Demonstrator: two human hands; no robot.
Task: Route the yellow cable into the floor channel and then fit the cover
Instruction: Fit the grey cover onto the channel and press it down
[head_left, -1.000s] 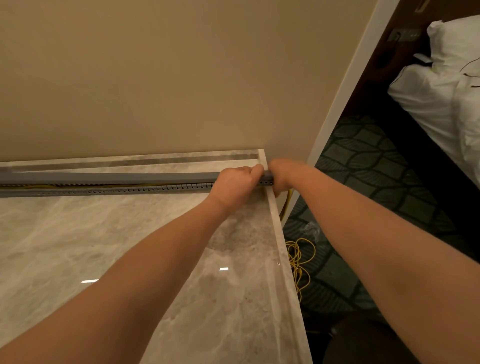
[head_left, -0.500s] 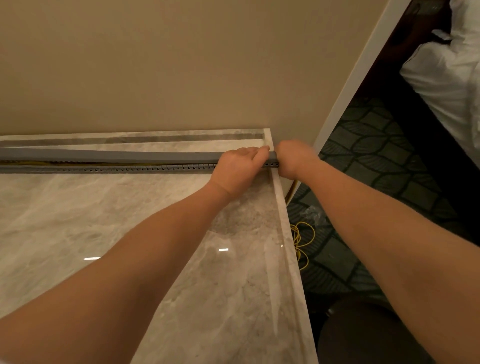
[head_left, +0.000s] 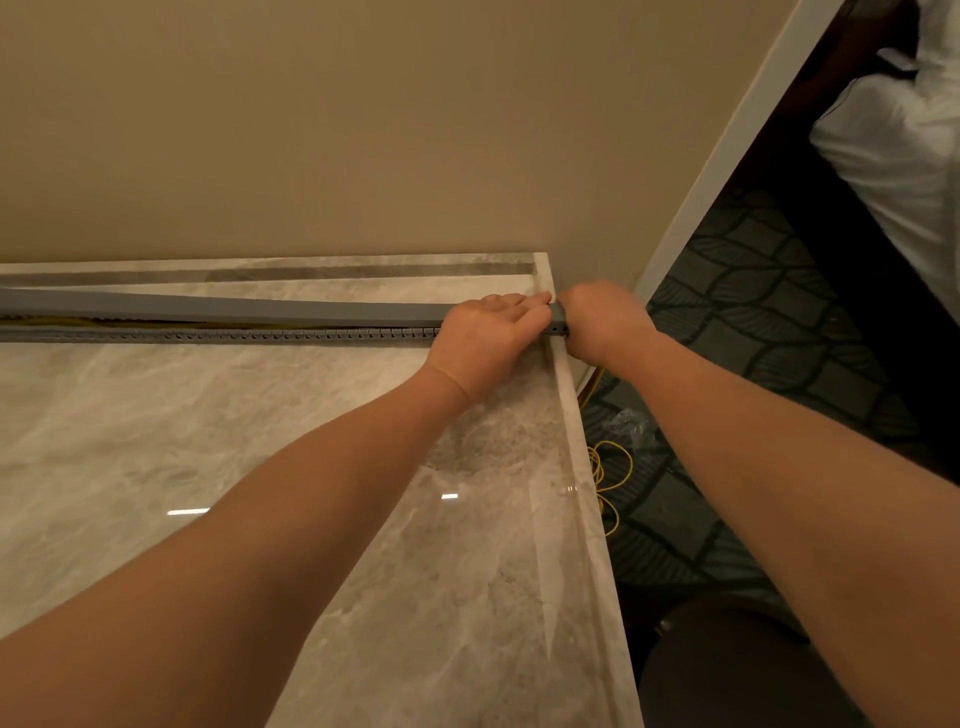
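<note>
left hand (head_left: 488, 338): fingers curled down over the right end of the long grey plastic cover strip (head_left: 234, 307), pressing on it from above.
right hand (head_left: 602, 322): clenched at the very end of the same strip, at 3 o'clock of the left hand, the two hands almost touching; what the fingers hold is hidden.
cover: runs from the hands toward 9 o'clock, seated at the hand end, lifted and angled away from the base farther left.
channel: grey toothed floor channel (head_left: 260, 335) lying flat on the glossy grey-beige marble floor slab (head_left: 363, 519), just at 6 o'clock of the cover.
cable: thin yellow cable (head_left: 605, 478) shows as a yellow line inside the channel near the left edge; a loose coil lies at 5 o'clock of the right hand, on the dark leaf-patterned carpet (head_left: 753, 312) beside the slab's edge.
surroundings: plain beige wall (head_left: 363, 130) at 12 o'clock; white bedding (head_left: 904, 145) at 2 o'clock.
</note>
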